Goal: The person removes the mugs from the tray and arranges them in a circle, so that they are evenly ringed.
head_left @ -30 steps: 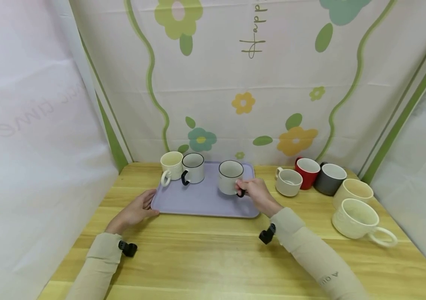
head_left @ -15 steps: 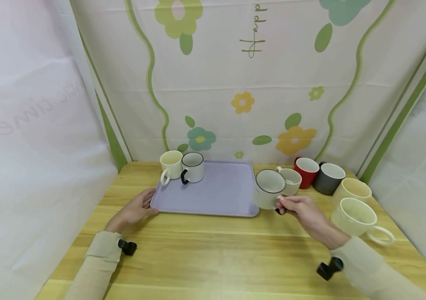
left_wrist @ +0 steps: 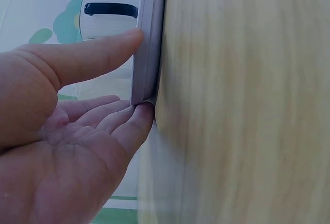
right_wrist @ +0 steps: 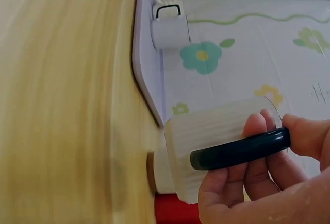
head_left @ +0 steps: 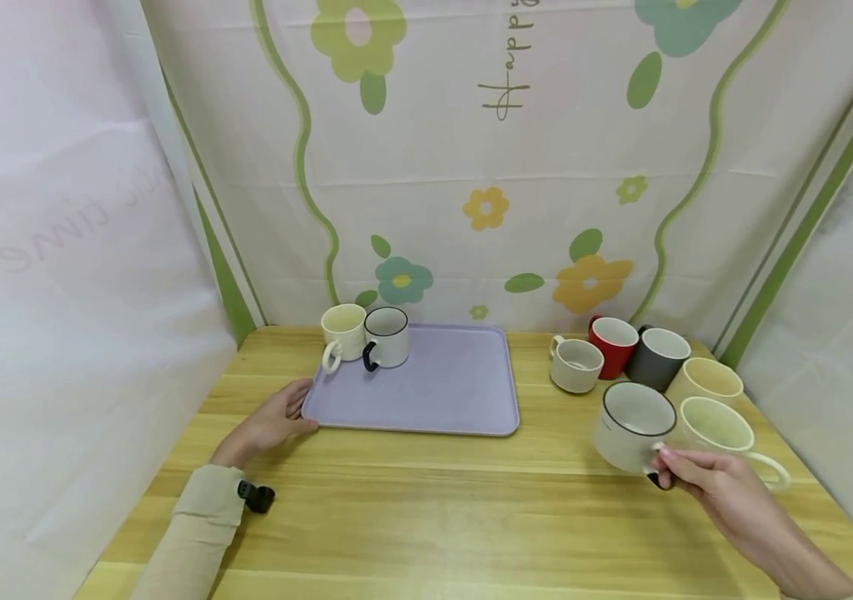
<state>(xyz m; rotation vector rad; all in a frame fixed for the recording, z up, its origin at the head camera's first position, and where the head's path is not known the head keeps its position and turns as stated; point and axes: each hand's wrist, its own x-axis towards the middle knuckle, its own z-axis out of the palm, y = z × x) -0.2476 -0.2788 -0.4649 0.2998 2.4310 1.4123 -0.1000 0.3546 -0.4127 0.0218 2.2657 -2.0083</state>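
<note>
A white mug with a black rim (head_left: 632, 433) is in my right hand (head_left: 734, 500), off the table at the right, in front of the other mugs. My right fingers grip its black handle (right_wrist: 240, 149), as the right wrist view shows. At the left, my left hand (head_left: 268, 429) holds the near left corner of a lavender tray (head_left: 434, 392), thumb and fingers on either side of the corner. The tray lies flat on the table. On its back left stand a cream mug (head_left: 343, 333) and a white mug with black rim and handle (head_left: 388, 340), close together.
Along the right stand a small off-white cup (head_left: 574, 368), a red mug (head_left: 609, 354), a dark grey mug (head_left: 654, 362), a pale yellow mug (head_left: 707, 379) and a cream mug with a large handle (head_left: 719, 423). Behind the wooden table (head_left: 411, 517) hangs a flowered cloth (head_left: 434, 150).
My right hand has carried the black-rimmed white mug from above the tray rightward and nearer, in front of the mugs at the right. The left hand keeps its place at the tray corner.
</note>
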